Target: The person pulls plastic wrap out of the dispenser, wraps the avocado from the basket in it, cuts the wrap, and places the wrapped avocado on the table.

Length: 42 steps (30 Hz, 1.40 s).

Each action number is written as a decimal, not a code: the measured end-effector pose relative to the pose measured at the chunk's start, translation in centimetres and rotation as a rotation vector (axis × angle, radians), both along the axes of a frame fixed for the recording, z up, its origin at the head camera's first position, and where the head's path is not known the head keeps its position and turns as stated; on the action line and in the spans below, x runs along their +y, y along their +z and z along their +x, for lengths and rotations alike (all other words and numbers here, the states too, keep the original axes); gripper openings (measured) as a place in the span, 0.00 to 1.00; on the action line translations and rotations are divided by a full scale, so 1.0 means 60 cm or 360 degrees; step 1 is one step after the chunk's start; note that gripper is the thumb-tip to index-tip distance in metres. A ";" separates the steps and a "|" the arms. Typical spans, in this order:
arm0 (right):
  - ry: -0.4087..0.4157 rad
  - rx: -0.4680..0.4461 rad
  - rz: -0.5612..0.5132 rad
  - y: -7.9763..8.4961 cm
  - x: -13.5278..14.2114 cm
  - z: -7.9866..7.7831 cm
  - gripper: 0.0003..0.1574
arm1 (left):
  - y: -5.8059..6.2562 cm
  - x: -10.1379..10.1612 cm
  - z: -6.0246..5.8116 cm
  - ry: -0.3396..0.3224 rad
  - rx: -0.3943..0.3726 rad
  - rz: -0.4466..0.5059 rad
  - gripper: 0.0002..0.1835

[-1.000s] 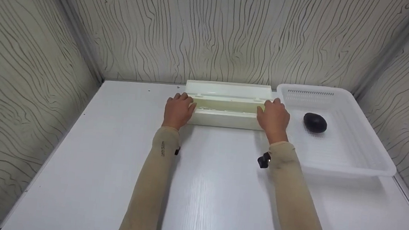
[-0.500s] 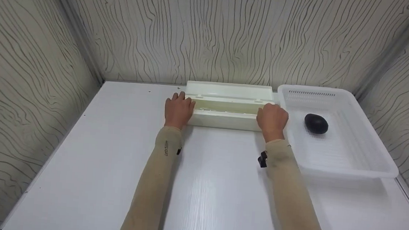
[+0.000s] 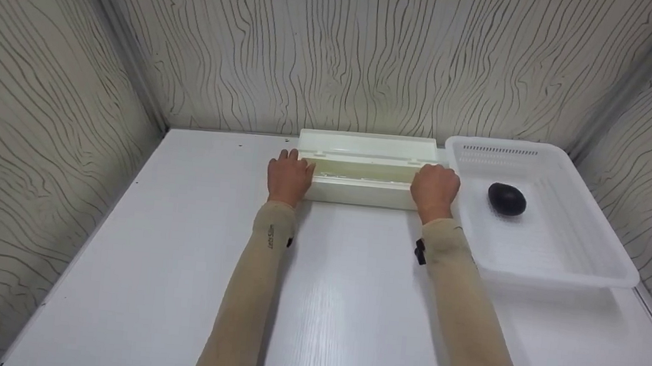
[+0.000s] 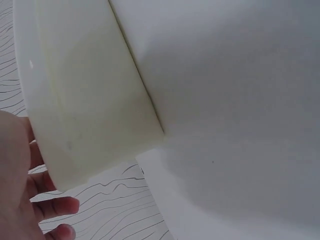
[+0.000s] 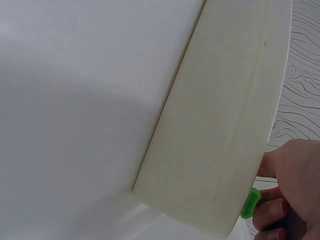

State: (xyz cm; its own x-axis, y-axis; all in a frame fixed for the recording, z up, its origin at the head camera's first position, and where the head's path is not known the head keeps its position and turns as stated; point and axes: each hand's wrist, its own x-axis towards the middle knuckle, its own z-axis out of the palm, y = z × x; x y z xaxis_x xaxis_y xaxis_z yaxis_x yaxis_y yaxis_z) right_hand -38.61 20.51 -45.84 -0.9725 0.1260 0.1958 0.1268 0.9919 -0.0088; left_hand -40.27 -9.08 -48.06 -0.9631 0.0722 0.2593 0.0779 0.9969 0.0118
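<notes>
A long off-white box (image 3: pixel 369 195), apparently a cling film dispenser, stands at the table's back edge with its lid (image 3: pixel 367 145) swung back. Its pale yellowish inside shows. My left hand (image 3: pixel 290 178) rests over the left end, the thumb at the opening; in the left wrist view its spread fingers (image 4: pixel 57 207) reach past the box's end. My right hand (image 3: pixel 435 191) is at the right end with curled fingers. The right wrist view shows those fingers pinching a small green slider (image 5: pixel 251 203) at the box's top edge. Any clear film cannot be made out.
A white plastic basket (image 3: pixel 548 272) stands right of the box, with a dark, egg-shaped object (image 3: pixel 507 199) inside. Wood-patterned panels (image 3: pixel 337 54) enclose the white table (image 3: pixel 178 252) at the back and sides.
The right hand's fingers, spread over the box's end one second ago, have curled in. The left hand stays at the left end. Box and basket look unmoved apart from a slight view shift.
</notes>
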 end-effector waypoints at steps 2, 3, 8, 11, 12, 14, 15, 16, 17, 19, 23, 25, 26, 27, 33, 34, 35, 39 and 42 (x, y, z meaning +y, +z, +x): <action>-0.0010 -0.0006 -0.0014 0.000 0.001 -0.001 0.19 | 0.001 0.002 0.000 0.0031 -0.0014 0.0036 0.26; -0.0014 -0.0010 -0.0031 0.001 0.001 -0.002 0.18 | 0.001 0.002 0.001 0.0050 -0.0023 0.0060 0.26; -0.0047 -0.0029 -0.0129 0.003 0.003 -0.008 0.14 | 0.005 0.005 0.001 0.0138 -0.0058 0.0251 0.23; -0.0068 -0.0058 -0.0160 0.006 0.004 -0.012 0.13 | 0.007 0.007 0.000 0.0171 -0.0065 0.0401 0.20; -0.0073 -0.0067 -0.0172 0.007 0.004 -0.013 0.13 | 0.008 0.008 0.000 0.0180 -0.0066 0.0446 0.20; -0.0079 -0.0078 -0.0185 0.008 0.005 -0.014 0.13 | 0.009 0.009 0.000 0.0188 -0.0071 0.0514 0.18; -0.0084 -0.0080 -0.0192 0.008 0.005 -0.015 0.12 | 0.010 0.009 0.000 0.0185 -0.0070 0.0535 0.18; -0.0086 -0.0087 -0.0201 0.009 0.006 -0.015 0.12 | 0.010 0.009 0.001 0.0179 -0.0068 0.0553 0.17; -0.0089 -0.0091 -0.0206 0.009 0.006 -0.015 0.12 | 0.009 0.009 0.001 0.0172 -0.0067 0.0565 0.17; -0.0091 -0.0100 -0.0206 0.009 0.008 -0.015 0.12 | 0.008 0.008 0.001 0.0150 -0.0066 0.0590 0.17; -0.0098 -0.0119 -0.0188 0.012 0.009 -0.015 0.12 | 0.006 0.008 -0.001 0.0132 -0.0082 0.0633 0.17; -0.0108 -0.0127 -0.0172 0.014 0.009 -0.015 0.12 | 0.005 0.007 -0.003 0.0134 -0.0093 0.0637 0.17; -0.0111 -0.0127 -0.0165 0.016 0.009 -0.016 0.12 | 0.005 0.007 -0.004 0.0136 -0.0099 0.0632 0.17; -0.0114 -0.0129 -0.0155 0.017 0.009 -0.016 0.12 | 0.004 0.008 -0.005 0.0138 -0.0103 0.0623 0.17; -0.0110 -0.0127 -0.0153 0.020 0.009 -0.018 0.12 | 0.003 0.011 -0.005 0.0161 -0.0106 0.0528 0.22; -0.0113 -0.0121 -0.0174 0.019 0.009 -0.019 0.12 | 0.002 0.013 -0.004 0.0166 -0.0108 0.0514 0.23; -0.0119 -0.0117 -0.0201 0.018 0.010 -0.018 0.12 | 0.002 0.014 -0.004 0.0168 -0.0109 0.0503 0.23; -0.0166 -0.0084 -0.0345 0.014 0.013 -0.020 0.11 | 0.003 0.017 0.000 0.0159 -0.0102 0.0440 0.23; -0.0188 -0.0069 -0.0446 0.010 0.013 -0.021 0.13 | 0.000 0.016 0.000 0.0155 -0.0075 0.0429 0.22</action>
